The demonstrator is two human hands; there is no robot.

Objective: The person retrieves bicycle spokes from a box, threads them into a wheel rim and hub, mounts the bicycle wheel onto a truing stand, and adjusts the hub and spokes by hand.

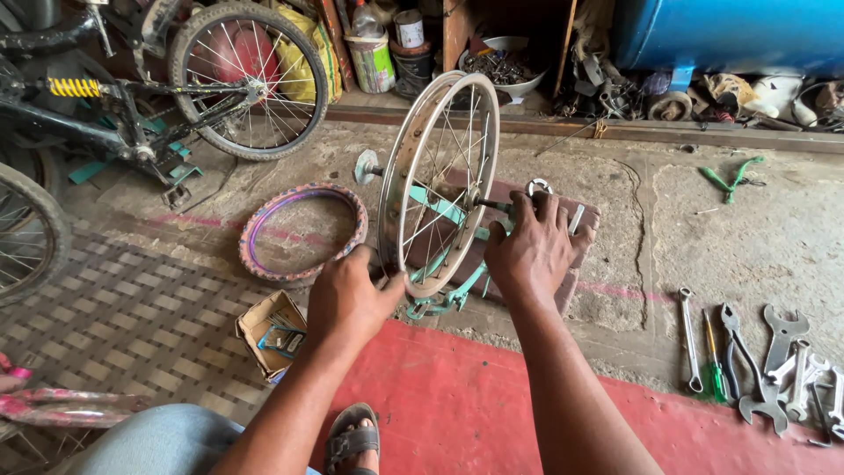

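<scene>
Steel rim (440, 176) stood upright on the floor (703, 229) in a teal stand (444, 295), between your hands. Your left hand (347, 299) rested on the rim's lower edge, fingers (387, 286) curled against it. Your right hand (532, 251) sat at the axle (492, 204), fingers clenched on a spanner (538, 186). A small tyre (303, 230) lay flat just left of the rim. A carton (271, 332) sat near your left wrist. Tools (756, 361) lay well apart on the right.
</scene>
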